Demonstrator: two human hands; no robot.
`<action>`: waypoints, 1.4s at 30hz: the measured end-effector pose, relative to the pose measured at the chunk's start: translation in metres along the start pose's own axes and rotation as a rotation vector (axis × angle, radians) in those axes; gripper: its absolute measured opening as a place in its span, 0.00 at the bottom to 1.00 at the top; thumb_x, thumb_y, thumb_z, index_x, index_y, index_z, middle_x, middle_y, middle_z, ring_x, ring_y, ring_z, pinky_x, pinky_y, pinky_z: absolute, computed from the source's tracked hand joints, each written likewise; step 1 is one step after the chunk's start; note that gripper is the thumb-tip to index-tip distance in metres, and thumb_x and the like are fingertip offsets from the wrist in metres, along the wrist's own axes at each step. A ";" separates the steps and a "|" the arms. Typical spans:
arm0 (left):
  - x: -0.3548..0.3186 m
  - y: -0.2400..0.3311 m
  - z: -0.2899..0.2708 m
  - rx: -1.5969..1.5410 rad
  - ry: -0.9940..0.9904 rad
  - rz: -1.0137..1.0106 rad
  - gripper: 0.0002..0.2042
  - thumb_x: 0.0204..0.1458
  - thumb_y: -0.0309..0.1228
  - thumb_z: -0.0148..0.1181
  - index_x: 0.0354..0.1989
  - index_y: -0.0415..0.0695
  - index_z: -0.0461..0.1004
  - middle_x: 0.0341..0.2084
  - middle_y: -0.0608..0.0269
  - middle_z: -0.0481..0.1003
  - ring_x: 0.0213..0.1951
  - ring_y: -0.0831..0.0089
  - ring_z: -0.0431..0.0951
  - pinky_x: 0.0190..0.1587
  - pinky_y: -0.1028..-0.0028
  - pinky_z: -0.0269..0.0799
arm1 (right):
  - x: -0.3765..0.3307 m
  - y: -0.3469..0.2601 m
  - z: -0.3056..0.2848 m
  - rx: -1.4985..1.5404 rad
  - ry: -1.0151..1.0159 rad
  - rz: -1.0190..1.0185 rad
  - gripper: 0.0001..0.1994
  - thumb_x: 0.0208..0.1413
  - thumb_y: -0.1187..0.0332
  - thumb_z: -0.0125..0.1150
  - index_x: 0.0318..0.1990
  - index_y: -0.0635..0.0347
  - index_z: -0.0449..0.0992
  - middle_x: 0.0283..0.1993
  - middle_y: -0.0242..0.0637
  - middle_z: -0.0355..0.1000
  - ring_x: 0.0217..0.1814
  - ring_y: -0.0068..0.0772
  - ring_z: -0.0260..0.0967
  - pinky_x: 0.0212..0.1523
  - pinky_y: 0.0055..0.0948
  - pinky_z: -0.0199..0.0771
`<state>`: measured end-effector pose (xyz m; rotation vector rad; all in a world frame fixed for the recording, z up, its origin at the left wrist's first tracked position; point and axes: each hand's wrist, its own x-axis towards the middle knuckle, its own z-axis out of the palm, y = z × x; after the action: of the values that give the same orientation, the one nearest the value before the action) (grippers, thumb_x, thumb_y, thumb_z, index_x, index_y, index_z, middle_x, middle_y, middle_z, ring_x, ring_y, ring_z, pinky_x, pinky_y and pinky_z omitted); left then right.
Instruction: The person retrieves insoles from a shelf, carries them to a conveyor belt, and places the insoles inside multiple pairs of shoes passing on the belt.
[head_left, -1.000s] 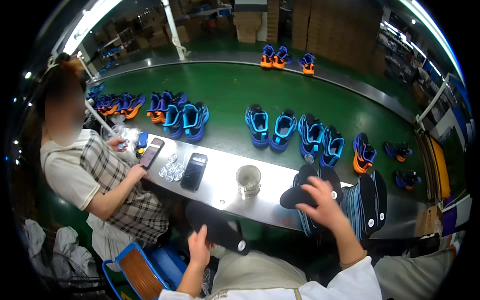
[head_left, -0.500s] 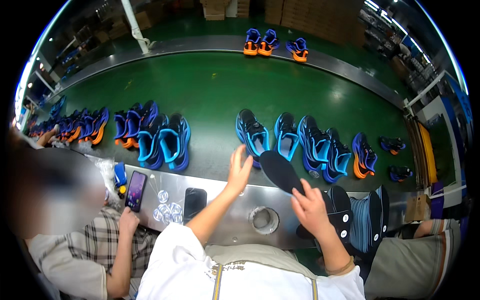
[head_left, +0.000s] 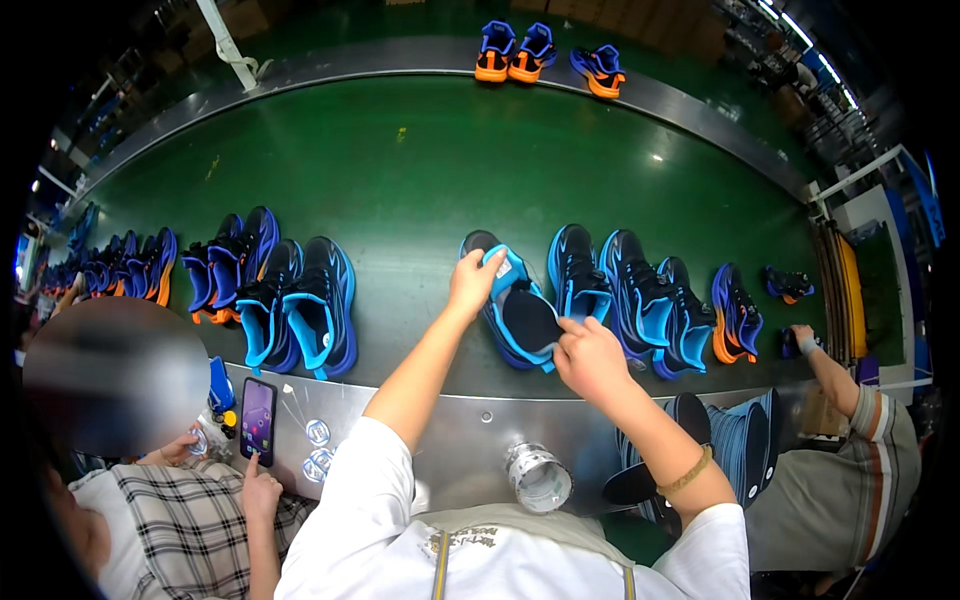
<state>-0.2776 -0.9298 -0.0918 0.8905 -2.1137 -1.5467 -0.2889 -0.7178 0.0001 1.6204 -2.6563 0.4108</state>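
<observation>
A blue and black sneaker lies on the green conveyor belt just beyond the metal ledge. My left hand grips its tongue and collar at the far end. My right hand pinches a black insole that sits partly inside the shoe's opening. Both forearms reach forward over the ledge.
More blue sneakers stand in rows on the belt to the left and right, and orange-soled ones lie at the far edge. A metal cup and a stack of insoles sit on the ledge. One co-worker at left touches a phone; another person's arm reaches in at right.
My right hand lifted an insole from the stack and brought it to the shoe. My left hand rose from my lap and took hold of the sneaker. My view tilted forward.
</observation>
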 end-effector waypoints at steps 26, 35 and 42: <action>-0.017 -0.005 -0.011 -0.184 -0.220 -0.060 0.17 0.53 0.41 0.49 0.23 0.37 0.66 0.15 0.59 0.66 0.22 0.75 0.64 0.27 0.72 0.62 | 0.045 -0.011 0.040 0.024 -0.467 0.226 0.14 0.40 0.63 0.56 0.31 0.65 0.74 0.37 0.56 0.67 0.36 0.52 0.67 0.39 0.40 0.69; -0.016 -0.006 -0.015 -0.116 -0.125 -0.048 0.17 0.54 0.41 0.48 0.22 0.39 0.64 0.13 0.60 0.62 0.19 0.75 0.61 0.25 0.72 0.61 | 0.055 -0.002 0.096 -0.027 -0.370 -0.115 0.06 0.43 0.75 0.49 0.25 0.66 0.73 0.31 0.47 0.67 0.36 0.44 0.66 0.37 0.35 0.70; -0.022 -0.009 -0.017 -0.129 -0.143 -0.046 0.16 0.54 0.41 0.48 0.23 0.40 0.65 0.12 0.63 0.62 0.19 0.77 0.60 0.24 0.74 0.60 | 0.065 0.010 0.118 -0.235 -0.585 -0.142 0.09 0.47 0.71 0.46 0.29 0.63 0.73 0.37 0.46 0.68 0.41 0.43 0.66 0.39 0.33 0.69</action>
<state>-0.2484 -0.9292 -0.0935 0.8110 -2.0741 -1.7961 -0.3119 -0.7966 -0.1069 2.0760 -2.7705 -0.4330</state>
